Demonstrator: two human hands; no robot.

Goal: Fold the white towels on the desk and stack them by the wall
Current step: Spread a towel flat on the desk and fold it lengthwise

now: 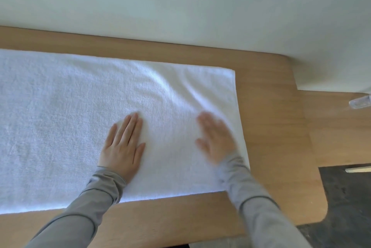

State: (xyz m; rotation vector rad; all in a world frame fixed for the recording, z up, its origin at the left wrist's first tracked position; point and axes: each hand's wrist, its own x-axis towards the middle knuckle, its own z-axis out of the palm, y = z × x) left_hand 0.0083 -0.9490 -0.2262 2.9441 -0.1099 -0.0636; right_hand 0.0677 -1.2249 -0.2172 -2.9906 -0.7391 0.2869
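Head view: two flat hands on a white towel [100, 123] spread over the wooden desk [271, 127].

The towel lies unfolded, its right edge short of the desk's right edge and its far edge parallel to the wall [180, 7], with a strip of bare wood between; it runs out of view at the left. The left hand [123, 145] rests palm-down, fingers straight and together, holding nothing. The right hand [215, 139], blurred, lies flat with fingers extended near the towel's right edge, gripping nothing. Both sleeves [255, 203] are grey.
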